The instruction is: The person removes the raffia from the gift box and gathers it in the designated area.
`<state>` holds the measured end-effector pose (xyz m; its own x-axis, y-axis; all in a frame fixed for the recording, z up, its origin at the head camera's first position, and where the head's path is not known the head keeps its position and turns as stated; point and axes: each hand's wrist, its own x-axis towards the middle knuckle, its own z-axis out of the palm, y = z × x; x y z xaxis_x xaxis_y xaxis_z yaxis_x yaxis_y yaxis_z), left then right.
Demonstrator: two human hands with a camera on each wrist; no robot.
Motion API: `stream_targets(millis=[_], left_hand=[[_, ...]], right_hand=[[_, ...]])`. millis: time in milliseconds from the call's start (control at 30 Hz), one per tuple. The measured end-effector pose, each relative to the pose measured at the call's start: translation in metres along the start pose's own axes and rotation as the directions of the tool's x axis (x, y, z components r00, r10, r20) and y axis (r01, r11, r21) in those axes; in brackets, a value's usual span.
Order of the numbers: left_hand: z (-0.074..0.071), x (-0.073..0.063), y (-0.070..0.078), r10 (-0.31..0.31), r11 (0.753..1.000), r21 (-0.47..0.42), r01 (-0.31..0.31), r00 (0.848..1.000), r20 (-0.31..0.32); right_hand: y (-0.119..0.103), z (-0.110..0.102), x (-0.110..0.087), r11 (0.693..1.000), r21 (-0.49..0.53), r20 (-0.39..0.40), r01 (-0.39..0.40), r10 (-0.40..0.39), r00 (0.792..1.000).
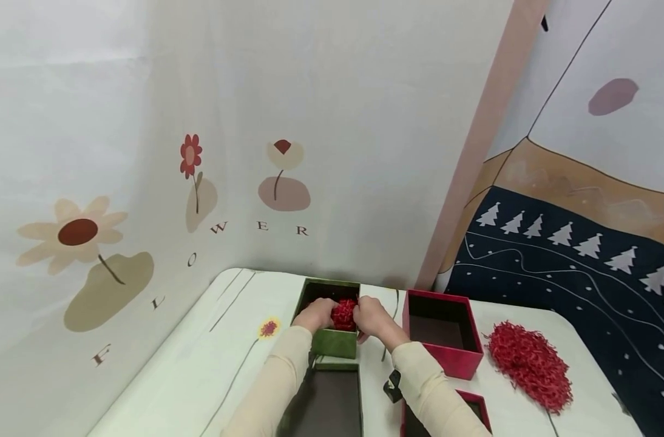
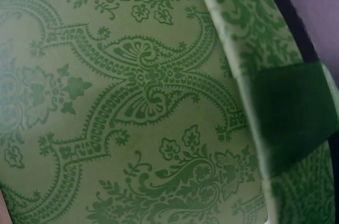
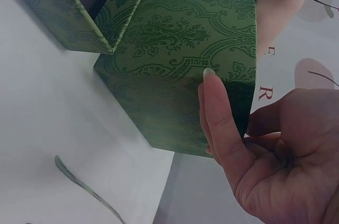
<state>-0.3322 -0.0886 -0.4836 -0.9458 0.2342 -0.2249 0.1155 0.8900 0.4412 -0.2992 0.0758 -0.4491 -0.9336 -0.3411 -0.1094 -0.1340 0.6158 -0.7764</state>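
Note:
A green box [image 1: 334,344] with a damask pattern stands near the far edge of the table, with red shredded paper [image 1: 344,315] in it. My left hand [image 1: 317,314] reaches over the box's left side, its fingers at the paper and partly hidden. At the right wall, my right hand [image 1: 374,318] grips the box; in the right wrist view its fingers [image 3: 218,105] lie along the outside while the rest of the hand goes behind the edge. Only a green patterned surface [image 2: 143,81] and a dark green ribbon [image 2: 291,113] fill the left wrist view.
Nearer me lies a second green open box part [image 1: 337,400]. To the right stand a red open box [image 1: 456,359] and another red box part [image 1: 474,400], partly behind my right sleeve. A pile of red shredded paper [image 1: 530,366] lies on the right of the table.

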Motion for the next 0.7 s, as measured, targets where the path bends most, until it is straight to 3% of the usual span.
stream_targets(millis=[233,433,500,700], left_hand=[[-0.002,-0.005,-0.005,0.011,1.000,-0.005,-0.011,1.000,-0.015],[-0.018,-0.012,-0.004,0.072,0.997,-0.025,-0.073,0.995,-0.063],[-0.026,-0.014,-0.003,0.112,0.993,-0.036,-0.116,0.988,-0.103],[-0.058,-0.023,-0.011,0.199,0.964,-0.119,-0.236,0.944,-0.263]], right_hand=[[-0.002,0.002,0.000,0.999,-0.033,0.011,-0.018,0.018,1.000],[-0.002,0.000,0.000,0.999,-0.048,0.019,-0.025,0.026,0.999],[-0.002,-0.002,0.001,0.999,-0.049,0.018,-0.023,0.024,1.000],[-0.004,-0.003,0.001,0.998,-0.055,0.018,-0.037,0.038,0.999]])
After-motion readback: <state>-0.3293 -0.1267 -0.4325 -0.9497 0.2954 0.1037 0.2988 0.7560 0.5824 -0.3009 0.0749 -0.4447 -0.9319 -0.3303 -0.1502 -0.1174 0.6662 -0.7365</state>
